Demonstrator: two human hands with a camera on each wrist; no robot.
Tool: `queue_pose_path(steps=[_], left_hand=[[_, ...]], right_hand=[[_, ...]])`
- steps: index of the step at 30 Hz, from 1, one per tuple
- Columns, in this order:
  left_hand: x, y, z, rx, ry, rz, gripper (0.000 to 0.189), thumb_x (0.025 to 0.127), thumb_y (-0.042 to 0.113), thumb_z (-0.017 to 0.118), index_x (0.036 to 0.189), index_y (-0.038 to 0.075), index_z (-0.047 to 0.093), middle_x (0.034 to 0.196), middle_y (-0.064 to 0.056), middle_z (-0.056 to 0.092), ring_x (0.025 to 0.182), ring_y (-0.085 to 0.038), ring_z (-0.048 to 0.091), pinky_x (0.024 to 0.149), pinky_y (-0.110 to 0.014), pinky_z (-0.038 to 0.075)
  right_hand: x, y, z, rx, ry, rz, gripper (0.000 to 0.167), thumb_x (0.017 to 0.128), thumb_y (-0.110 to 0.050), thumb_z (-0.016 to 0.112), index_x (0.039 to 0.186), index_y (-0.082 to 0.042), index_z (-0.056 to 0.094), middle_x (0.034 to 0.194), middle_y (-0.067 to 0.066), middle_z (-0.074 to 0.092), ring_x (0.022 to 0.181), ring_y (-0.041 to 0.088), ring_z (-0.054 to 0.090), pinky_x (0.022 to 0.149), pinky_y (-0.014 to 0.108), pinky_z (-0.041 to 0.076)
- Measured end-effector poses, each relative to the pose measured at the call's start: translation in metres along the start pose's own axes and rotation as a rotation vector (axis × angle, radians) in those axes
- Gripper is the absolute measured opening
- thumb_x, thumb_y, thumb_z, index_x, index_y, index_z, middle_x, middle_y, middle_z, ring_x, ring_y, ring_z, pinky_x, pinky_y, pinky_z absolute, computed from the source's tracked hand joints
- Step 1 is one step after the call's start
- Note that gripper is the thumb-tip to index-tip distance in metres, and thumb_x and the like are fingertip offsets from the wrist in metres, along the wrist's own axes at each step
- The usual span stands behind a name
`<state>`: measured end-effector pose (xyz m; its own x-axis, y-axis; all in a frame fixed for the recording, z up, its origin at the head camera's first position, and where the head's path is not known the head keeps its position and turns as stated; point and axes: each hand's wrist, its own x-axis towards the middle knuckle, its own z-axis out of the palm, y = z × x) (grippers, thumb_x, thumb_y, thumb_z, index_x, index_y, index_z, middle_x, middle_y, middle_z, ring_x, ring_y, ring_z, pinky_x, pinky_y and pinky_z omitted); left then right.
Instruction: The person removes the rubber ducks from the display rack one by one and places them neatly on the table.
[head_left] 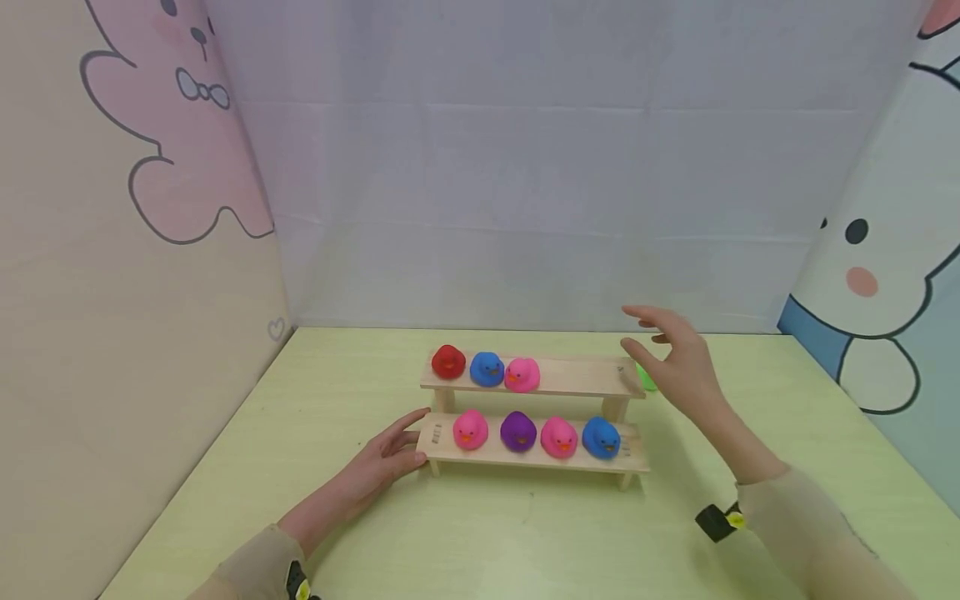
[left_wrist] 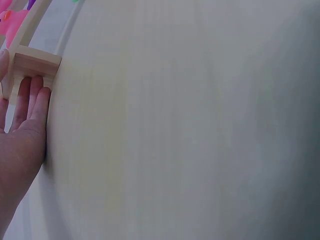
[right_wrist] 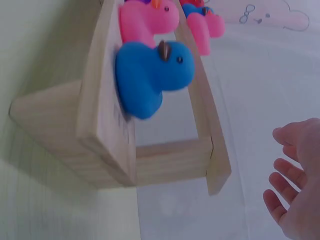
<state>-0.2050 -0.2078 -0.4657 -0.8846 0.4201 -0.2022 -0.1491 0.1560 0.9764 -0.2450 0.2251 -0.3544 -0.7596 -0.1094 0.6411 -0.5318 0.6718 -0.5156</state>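
Observation:
A two-tier wooden stand [head_left: 592, 377] bears rubber ducks. Along the upper shelf stand a red duck [head_left: 448, 362], a blue duck [head_left: 487, 369] and a pink duck [head_left: 522, 375], all toward its left. The lower shelf bears a pink duck [head_left: 470, 430], a purple duck [head_left: 518, 432], another pink duck [head_left: 559, 437] and a blue duck [head_left: 602, 437]. My left hand [head_left: 382, 457] holds the lower shelf's left end, fingers under the board in the left wrist view. Beside the upper shelf's right end my right hand [head_left: 682, 367] is raised, spread and holding nothing.
A bright green object [head_left: 647, 379] shows at the stand's right end, partly hidden by my right hand. The stand rests on a pale yellow-green table [head_left: 525, 542]. A white curtain [head_left: 540, 208] hangs behind it, with cartoon-printed panels on both sides.

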Motion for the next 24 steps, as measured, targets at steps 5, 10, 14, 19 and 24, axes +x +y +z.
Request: queue_pose_path(steps=[5,10,14,19,24], left_hand=[[0.001,0.0,0.0,-0.003,0.0,-0.001,0.067,0.099,0.024,0.06,0.156,0.032,0.026,0.151,-0.014,0.044,0.134,-0.02,0.05,0.114,-0.036,0.04],[0.001,-0.001,-0.001,-0.004,-0.004,0.006,0.067,0.099,0.023,0.06,0.156,0.031,0.025,0.15,-0.014,0.044,0.133,-0.02,0.05,0.114,-0.036,0.04],[0.002,-0.002,-0.002,0.0,-0.009,0.012,0.067,0.099,0.023,0.059,0.156,0.032,0.025,0.15,-0.013,0.044,0.134,-0.02,0.05,0.115,-0.038,0.039],[0.002,-0.003,-0.002,0.001,-0.011,0.011,0.066,0.099,0.024,0.059,0.156,0.033,0.025,0.151,-0.013,0.043,0.135,-0.02,0.05,0.116,-0.039,0.038],[0.002,-0.003,-0.002,0.002,-0.008,0.011,0.067,0.099,0.024,0.059,0.156,0.033,0.025,0.15,-0.013,0.044,0.134,-0.02,0.05,0.115,-0.039,0.039]], right_hand=[[-0.004,-0.024,0.014,0.075,0.003,-0.013,0.046,0.089,-0.008,0.072,0.133,-0.014,0.061,0.128,0.009,0.065,0.11,0.022,0.058,0.085,0.013,0.043],[-0.008,-0.044,0.028,0.124,-0.015,-0.029,0.047,0.087,-0.008,0.074,0.132,-0.014,0.062,0.126,0.008,0.066,0.107,0.016,0.057,0.085,0.016,0.046],[-0.01,-0.056,0.039,0.134,-0.049,-0.046,0.047,0.086,-0.01,0.075,0.131,-0.013,0.062,0.127,0.006,0.065,0.107,0.016,0.057,0.085,0.028,0.051],[-0.014,-0.068,0.054,0.155,-0.106,-0.032,0.046,0.087,-0.012,0.075,0.13,-0.013,0.062,0.127,0.006,0.065,0.108,0.021,0.058,0.085,0.038,0.053],[-0.016,-0.076,0.066,0.204,-0.139,-0.002,0.045,0.086,-0.011,0.075,0.13,-0.013,0.063,0.126,0.005,0.066,0.108,0.024,0.058,0.086,0.04,0.052]])
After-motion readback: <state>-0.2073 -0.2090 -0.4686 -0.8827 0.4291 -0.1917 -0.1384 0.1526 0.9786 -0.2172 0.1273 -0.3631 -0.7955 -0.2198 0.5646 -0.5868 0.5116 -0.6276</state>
